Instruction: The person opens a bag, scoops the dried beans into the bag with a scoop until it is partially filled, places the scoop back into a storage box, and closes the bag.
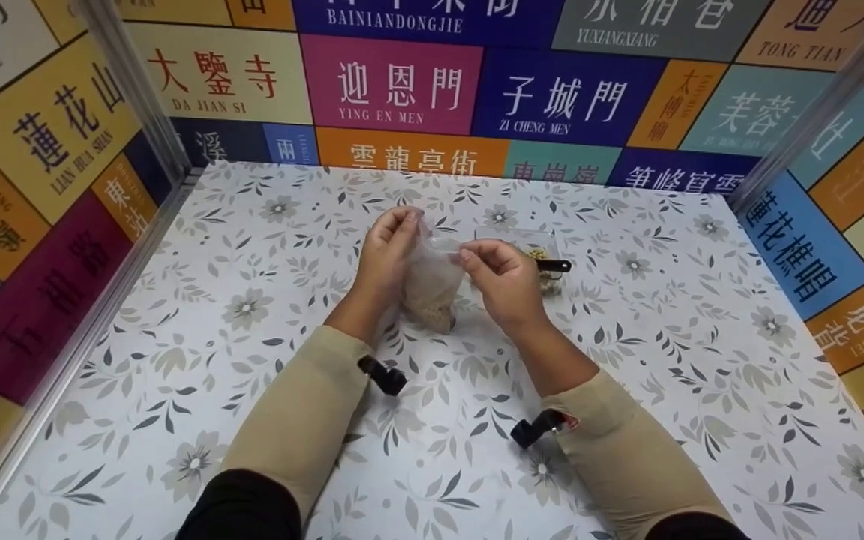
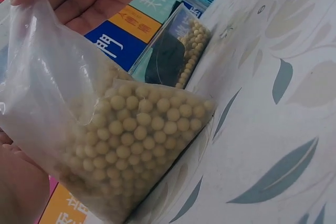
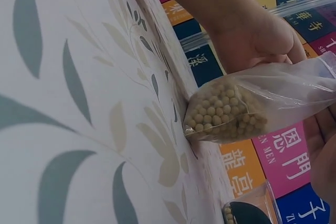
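A clear plastic bag (image 1: 432, 281) with round pale-yellow beans, which look like soybeans (image 2: 139, 129), at its bottom stands on the table between the hands. My left hand (image 1: 387, 251) pinches the bag's upper left edge. At the opposite upper edge, my right hand (image 1: 505, 281) pinches the plastic between thumb and forefinger. The lower corner of the bag meets the tablecloth in both wrist views. Behind the right hand is a clear box (image 1: 493, 235) with more of the same beans, partly covered by that hand. A black handle (image 1: 556, 265) sticks out over its right side.
A white tablecloth (image 1: 252, 405) with grey flowers and leaves covers the table. Panels of coloured signs (image 1: 391, 90) stand along the back and both sides. Each wrist bears a small black camera, such as the left camera (image 1: 383, 375).
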`<state>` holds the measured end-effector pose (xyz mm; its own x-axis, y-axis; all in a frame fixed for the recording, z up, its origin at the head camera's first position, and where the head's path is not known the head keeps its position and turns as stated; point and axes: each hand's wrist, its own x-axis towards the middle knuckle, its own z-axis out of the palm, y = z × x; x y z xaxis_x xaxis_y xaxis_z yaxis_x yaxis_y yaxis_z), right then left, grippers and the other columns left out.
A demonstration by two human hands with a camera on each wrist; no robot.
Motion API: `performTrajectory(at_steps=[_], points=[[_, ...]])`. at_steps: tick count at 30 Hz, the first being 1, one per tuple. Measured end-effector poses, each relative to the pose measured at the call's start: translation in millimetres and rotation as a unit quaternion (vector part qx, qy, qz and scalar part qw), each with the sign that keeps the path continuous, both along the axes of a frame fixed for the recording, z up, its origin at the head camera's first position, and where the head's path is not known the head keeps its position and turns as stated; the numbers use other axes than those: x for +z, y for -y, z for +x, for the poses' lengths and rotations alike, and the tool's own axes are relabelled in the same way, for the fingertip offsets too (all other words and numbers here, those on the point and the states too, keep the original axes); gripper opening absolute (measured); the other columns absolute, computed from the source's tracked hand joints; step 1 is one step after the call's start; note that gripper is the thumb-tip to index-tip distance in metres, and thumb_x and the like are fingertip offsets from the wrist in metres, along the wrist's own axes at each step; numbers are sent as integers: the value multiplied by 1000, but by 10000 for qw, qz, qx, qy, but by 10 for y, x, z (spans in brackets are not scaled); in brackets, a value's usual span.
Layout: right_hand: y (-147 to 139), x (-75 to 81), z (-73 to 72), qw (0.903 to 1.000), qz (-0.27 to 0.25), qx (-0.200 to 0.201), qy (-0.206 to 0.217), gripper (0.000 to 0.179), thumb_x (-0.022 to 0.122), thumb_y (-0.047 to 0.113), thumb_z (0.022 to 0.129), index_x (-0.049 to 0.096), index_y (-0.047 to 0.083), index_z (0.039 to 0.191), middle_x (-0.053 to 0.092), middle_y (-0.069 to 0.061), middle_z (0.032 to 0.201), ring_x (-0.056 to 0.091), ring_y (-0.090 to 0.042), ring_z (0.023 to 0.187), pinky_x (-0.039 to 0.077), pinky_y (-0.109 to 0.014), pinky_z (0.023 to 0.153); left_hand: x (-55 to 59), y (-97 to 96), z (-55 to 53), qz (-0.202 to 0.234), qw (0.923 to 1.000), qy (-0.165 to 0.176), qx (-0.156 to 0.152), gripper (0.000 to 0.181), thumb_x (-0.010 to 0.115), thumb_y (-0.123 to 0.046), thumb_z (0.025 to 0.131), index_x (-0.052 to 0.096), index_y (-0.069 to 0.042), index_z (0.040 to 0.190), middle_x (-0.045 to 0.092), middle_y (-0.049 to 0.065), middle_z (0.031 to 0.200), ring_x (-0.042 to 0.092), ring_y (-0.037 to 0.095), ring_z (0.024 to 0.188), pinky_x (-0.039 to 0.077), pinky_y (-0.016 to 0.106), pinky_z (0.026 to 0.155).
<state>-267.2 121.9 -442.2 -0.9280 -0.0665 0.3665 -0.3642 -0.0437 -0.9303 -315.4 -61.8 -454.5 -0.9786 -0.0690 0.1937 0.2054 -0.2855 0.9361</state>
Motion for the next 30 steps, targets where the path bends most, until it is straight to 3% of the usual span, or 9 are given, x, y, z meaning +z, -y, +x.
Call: performTrajectory(at_steps=[4,9,12,17,25,30], points=[[-23,11,4,9993,62,-251,288,30,73,33,89,69,6,101,76,-11,98,73,-23,94,55,-24,60,-3,74,30,215,9994,-126,242,16,61,-21,98,63,-6,104,62,1,100,58,13,98,49,23,91],[-50,38,-20,9992,-170,-329,166,27,73,27,90,69,3,101,76,-12,99,73,-26,96,60,-28,73,15,168,121,447,9985,-306,94,12,62,-17,97,61,-5,98,65,3,96,63,15,94,53,24,86],[-67,56,-42,9987,-332,-381,-1,25,73,23,90,69,0,100,75,-13,97,74,-28,95,60,-31,80,16,210,177,255,9988,-413,41,12,62,-18,97,62,-6,99,68,4,95,66,17,92,55,25,83],[-94,61,-66,9979,-279,-584,47,26,74,26,89,69,2,99,75,-11,97,74,-25,93,59,-31,77,22,230,235,162,9984,-544,-44,13,63,-17,97,61,-5,101,69,6,99,68,20,95,57,28,87],[-107,19,-102,9973,-73,-714,170,32,80,28,82,70,6,101,75,-9,96,72,-21,91,60,-28,77,6,257,236,-16,9978,-638,-197,19,70,-12,91,62,-4,106,72,11,105,69,23,101,58,32,93],[-97,23,-106,9964,-16,-801,268,34,82,28,79,71,7,103,76,-9,98,73,-21,93,60,-27,78,82,286,314,-291,9974,-648,-149,18,71,-14,90,63,-5,104,74,11,105,71,25,103,58,34,94]])
